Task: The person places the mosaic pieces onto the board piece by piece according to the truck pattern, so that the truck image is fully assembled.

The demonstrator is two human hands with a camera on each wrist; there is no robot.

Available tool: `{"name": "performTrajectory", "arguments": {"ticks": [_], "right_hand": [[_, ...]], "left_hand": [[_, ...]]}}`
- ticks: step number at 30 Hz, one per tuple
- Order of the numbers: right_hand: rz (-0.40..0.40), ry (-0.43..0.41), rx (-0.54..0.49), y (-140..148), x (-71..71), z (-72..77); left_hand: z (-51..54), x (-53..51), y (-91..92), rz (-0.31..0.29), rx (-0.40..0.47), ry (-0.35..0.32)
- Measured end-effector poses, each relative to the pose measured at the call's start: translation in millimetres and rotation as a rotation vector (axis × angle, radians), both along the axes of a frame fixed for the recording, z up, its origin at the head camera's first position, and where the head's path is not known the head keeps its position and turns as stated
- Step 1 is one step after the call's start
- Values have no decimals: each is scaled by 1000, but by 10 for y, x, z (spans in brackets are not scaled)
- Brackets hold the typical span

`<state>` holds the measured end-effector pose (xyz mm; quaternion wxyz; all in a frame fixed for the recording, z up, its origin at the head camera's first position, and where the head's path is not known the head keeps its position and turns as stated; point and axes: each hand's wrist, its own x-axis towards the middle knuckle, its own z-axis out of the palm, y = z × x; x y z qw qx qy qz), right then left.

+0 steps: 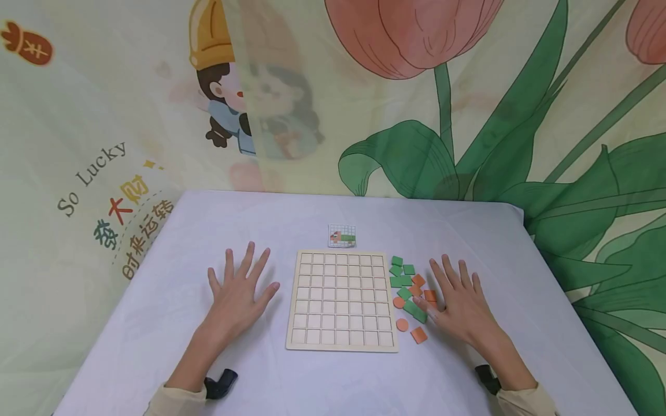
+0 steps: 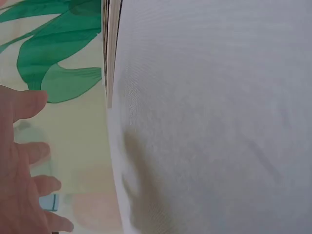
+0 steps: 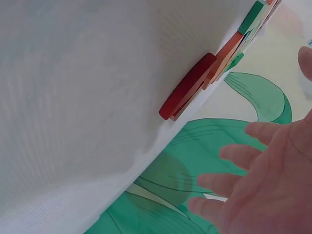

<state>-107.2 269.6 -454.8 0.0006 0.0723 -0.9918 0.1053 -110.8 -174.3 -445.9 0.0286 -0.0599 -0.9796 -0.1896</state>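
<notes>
**Hands Spread Loose on Either Side of the Grid Board (image 1: 343,349)**

Reads "So Lucky" (image 1: 92,179) in dark letters on the wall cloth (image 1: 31,144), at the left in the head view. Below that, reads "發大财" (image 1: 121,209) in mixed colours, then "时来运转" (image 1: 148,229) along a slant. On the red pouch (image 1: 27,43) printed at upper left, bears a yellow mark too small to tell.

Holds left hand (image 1: 236,300) left of the board, with fingers (image 1: 247,261) straight, fanned apart and gripping nothing. Holds right hand (image 1: 463,312) the same way on the other side, near the loose green pieces (image 1: 416,311), orange squares (image 1: 418,335) and orange discs (image 1: 402,325), with thumb overlapping some of them in the head view. Lies flat on the white table (image 1: 260,375), the board, with pieces heaped just beside its right edge. Has a small card (image 1: 341,236) just past its far edge, printed with a green and red picture on a grid.

In the left wrist view, shows the board only as a thin edge, with fingers lifted clear of the table and a shadow below. In the right wrist view, shows pieces edge-on, a dark red piece (image 3: 187,87) nearest, and fingers well apart from them: a gap hard to judge from the head view.
</notes>
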Motion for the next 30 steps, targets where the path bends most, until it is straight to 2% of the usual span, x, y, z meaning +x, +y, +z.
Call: {"name": "performTrajectory", "arguments": {"ticks": [10, 14, 18, 23, 26, 30], "right_hand": [[2, 6, 7, -35, -9, 21], [4, -2, 4, -52, -22, 26], [21, -2, -18, -58, -39, 31], [35, 7, -45, -77, -70, 35], [47, 22, -56, -85, -90, 40], [65, 37, -97, -86, -131, 39]], "left_hand": [[-36, -51, 46, -75, 175, 61], [-58, -59, 52, -88, 278, 45], [-94, -56, 73, -82, 358, -5], [-140, -65, 108, -43, 422, -97], [-161, -73, 120, -15, 467, -167], [-230, -86, 128, 17, 570, -276]]}}
